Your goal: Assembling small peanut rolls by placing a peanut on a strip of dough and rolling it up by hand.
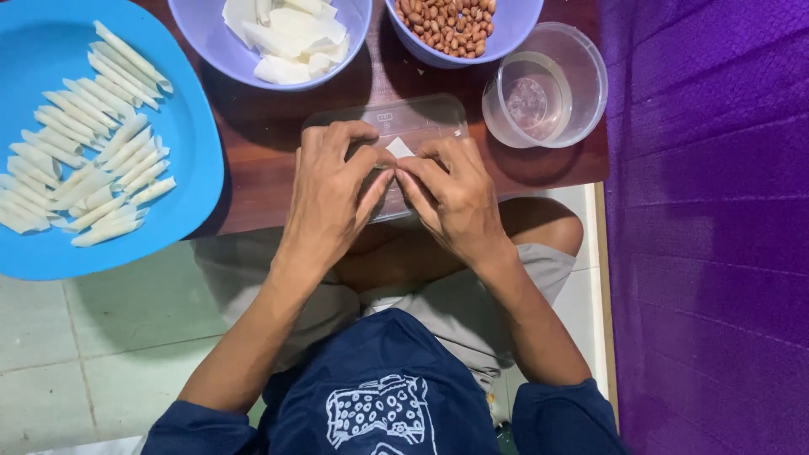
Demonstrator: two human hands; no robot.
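many rolled white wrappers (93, 139) already fill the round blue plate (190, 135) at left; both the left hand (330, 195) and right hand (451, 195) pinch a small white wrapper piece (399, 148) over the clear plastic lid (421, 118) mid-desk, unrolled sheets (291, 38) remaining.

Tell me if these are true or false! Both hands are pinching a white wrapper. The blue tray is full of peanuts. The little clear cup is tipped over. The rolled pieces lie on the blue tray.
1. Both the left hand and the right hand pinch a small white wrapper: true.
2. The blue tray is full of peanuts: false; the peanuts sit in a purple bowl.
3. The clear cup is tipped over: false; it stands upright.
4. The rolled pieces lie on the blue tray: true.
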